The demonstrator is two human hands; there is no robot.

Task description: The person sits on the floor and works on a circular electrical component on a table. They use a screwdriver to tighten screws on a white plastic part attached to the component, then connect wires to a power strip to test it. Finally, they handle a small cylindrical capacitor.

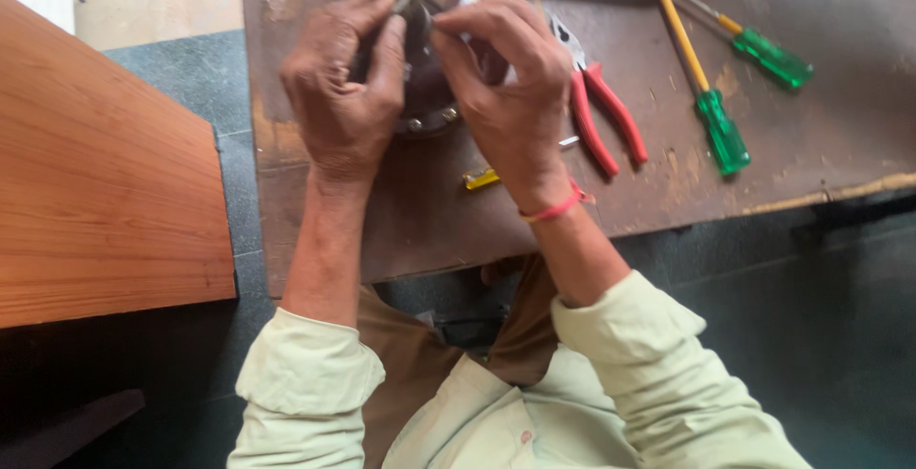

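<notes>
1. Left hand (345, 97) and right hand (506, 87) both grasp the round metal assembly (429, 11) on the worn board (401, 211)
2. Red-handled pliers (601, 116) lie just beside the right hand; two green-handled screwdrivers (720, 125) lie farther right

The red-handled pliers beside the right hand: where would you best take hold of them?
Take the pliers by the two red handles, coming from above at the lower right. The handles splay open and lie clear on the board; the metal nose is tucked under the right hand.
</notes>
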